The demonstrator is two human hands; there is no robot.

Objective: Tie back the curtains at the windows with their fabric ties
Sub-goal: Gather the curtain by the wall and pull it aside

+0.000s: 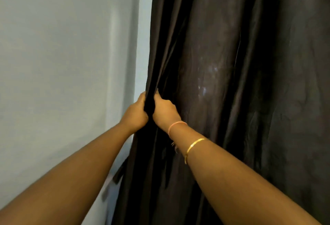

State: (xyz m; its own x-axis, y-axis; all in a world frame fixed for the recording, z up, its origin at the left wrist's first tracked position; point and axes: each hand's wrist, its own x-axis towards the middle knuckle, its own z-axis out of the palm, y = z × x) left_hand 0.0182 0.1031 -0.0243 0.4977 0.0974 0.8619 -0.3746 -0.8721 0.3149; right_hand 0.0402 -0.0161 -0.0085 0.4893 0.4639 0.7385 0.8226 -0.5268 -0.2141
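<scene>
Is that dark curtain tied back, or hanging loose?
Hanging loose, not tied. The curtain drapes wide with no tie around it; the left hand and right hand grip only its edge folds beside the wall.

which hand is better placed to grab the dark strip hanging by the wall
Left, likely. The left hand grips the curtain at its edge nearest the wall, with the dark strip hanging below it. The right hand grips the same fold from the other side and could hold it.
</scene>
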